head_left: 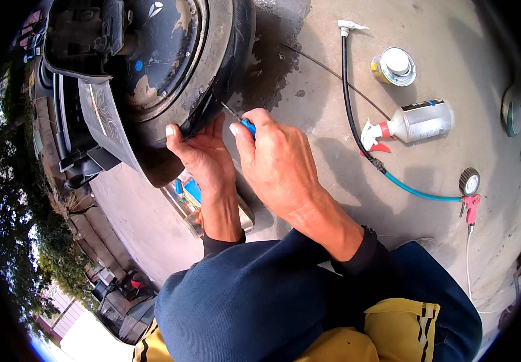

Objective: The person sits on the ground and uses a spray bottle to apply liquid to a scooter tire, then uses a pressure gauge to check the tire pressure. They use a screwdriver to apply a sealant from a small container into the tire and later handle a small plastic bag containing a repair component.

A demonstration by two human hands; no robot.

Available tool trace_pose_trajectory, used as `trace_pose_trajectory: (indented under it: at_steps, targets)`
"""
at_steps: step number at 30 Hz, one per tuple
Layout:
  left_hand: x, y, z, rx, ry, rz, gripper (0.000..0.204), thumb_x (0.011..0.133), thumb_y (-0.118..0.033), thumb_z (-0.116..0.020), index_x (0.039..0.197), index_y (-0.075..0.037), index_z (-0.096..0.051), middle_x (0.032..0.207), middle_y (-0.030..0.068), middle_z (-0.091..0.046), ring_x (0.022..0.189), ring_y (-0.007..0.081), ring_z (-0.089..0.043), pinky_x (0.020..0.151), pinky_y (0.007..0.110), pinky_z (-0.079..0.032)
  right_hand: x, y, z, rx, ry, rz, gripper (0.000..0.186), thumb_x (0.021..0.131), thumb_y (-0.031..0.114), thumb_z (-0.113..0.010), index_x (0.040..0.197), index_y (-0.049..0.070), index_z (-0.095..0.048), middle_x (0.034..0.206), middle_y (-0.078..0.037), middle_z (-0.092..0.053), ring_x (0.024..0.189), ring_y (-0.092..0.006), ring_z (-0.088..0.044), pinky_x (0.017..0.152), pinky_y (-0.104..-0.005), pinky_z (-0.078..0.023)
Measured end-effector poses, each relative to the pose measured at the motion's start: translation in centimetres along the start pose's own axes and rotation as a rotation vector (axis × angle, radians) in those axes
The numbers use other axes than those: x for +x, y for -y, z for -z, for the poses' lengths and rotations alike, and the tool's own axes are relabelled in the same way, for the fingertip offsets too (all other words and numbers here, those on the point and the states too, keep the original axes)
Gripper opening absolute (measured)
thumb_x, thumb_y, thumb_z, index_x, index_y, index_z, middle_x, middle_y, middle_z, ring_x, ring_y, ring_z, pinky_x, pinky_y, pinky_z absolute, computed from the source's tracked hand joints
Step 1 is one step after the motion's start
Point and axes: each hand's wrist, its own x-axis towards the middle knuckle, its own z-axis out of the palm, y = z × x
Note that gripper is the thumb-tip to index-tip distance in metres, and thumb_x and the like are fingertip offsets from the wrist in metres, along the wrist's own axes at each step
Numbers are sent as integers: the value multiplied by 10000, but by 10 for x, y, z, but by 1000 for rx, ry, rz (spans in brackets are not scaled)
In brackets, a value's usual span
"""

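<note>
A black tyre (236, 57) sits on a scooter wheel with a worn dark hub (158, 72), at the upper left. My left hand (208, 158) grips the tyre's lower edge, its thumb against the sidewall and its fingers curled at the tread. My right hand (281, 163) is closed round a small blue-handled screwdriver-like tool (248, 126). The tool's thin metal shaft points up and left to the tread, just beyond my left fingers. Whether its tip enters the rubber is too small to tell. A grey patterned fender (101, 111) curves beside the wheel.
To the right lie a spray bottle (426, 122), a round can (394, 66) and an air hose (350, 96) with a pressure gauge (469, 181). A thin rod (327, 69) rests on the concrete. Below my left wrist is a metal tray (245, 220) holding blue items.
</note>
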Motion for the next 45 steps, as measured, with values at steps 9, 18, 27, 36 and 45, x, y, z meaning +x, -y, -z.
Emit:
trace_pose_trajectory:
  at_steps: [9, 18, 27, 36, 45]
  targets:
    - [-4, 2, -6, 45, 33, 22, 740, 1021, -658, -550, 1393, -23, -627, 1306, 144, -732, 1217, 265, -678, 1115, 418, -492, 6, 4, 4, -5, 19, -43, 294, 1067, 202, -628, 1070, -88, -677, 749, -297, -686, 739, -491, -701, 644, -525, -547]
    - [-7, 5, -27, -27, 17, 60, 717, 1029, -668, -529, 1299, -25, -697, 1239, 133, -758, 1184, 254, -681, 1113, 402, -494, 19, -10, -6, -25, -10, 47, 260, 1077, 191, -612, 991, -53, -639, 723, -290, -672, 720, -485, -702, 617, -541, -543]
    - [-5, 7, -21, 91, -29, 55, 770, 1009, -742, -515, 1386, -87, -659, 1270, 108, -755, 1245, 263, -649, 1171, 442, -415, -31, -57, 9, 218, -25, -180, 285, 1108, 237, -573, 1169, -31, -647, 913, -223, -757, 843, -401, -742, 789, -460, -582]
    - [-6, 10, -17, 128, -25, 71, 800, 1003, -783, -491, 1401, -111, -663, 1341, 108, -746, 1348, 263, -581, 1222, 479, -331, -13, -61, -32, 685, 18, -333, 329, 1130, 233, -539, 1299, -34, -630, 1186, -199, -763, 1061, -298, -738, 951, -391, -559]
    - [-5, 11, -15, 119, -5, 54, 781, 995, -765, -543, 1426, -116, -604, 1304, 94, -747, 1275, 262, -610, 1151, 487, -368, -21, -63, -40, 671, -1, -281, 327, 1128, 269, -551, 1249, -15, -660, 969, -154, -711, 907, -255, -675, 848, -380, -544]
